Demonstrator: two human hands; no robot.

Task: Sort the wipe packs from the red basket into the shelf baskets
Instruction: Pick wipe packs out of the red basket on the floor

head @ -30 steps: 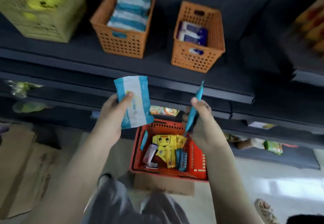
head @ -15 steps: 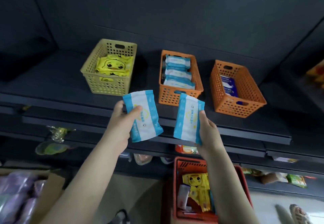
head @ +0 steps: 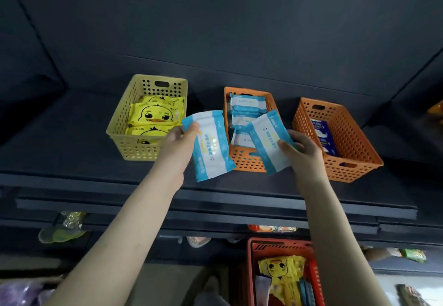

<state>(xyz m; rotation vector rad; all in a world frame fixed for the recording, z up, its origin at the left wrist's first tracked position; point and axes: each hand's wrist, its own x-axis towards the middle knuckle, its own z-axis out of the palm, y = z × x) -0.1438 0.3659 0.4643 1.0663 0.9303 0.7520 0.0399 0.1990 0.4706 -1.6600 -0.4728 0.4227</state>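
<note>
We hold 2 blue-and-white wipe packs up at the shelf [head: 72, 161], 1 in each hand. Our left hand [head: 178, 146] pinches the left pack [head: 211, 145] near its top corner, thumb across the face and fingers behind. The pack hangs tilted in front of the gap between the yellow basket [head: 134, 147] and the middle orange basket [head: 247, 161]. Our right hand [head: 302, 149] grips the right pack [head: 269, 141] by its lower right edge, thumb on the front. This pack leans over the front wall of the middle orange basket, nearer to going in. That basket holds packs of the same print, which we judge is why both hands aim there. The yellow basket holds duck-printed packs and the right orange basket [head: 352, 142] holds dark blue ones. Holding each pack by an edge leaves its far end free to slide onto the stack. The red basket [head: 251, 269] sits low, below the shelf, with a duck pack [head: 279, 267] and several others inside, so we judge the sorting partway done. The soft packs may catch the rim, so 1 should go in at a time.
</note>
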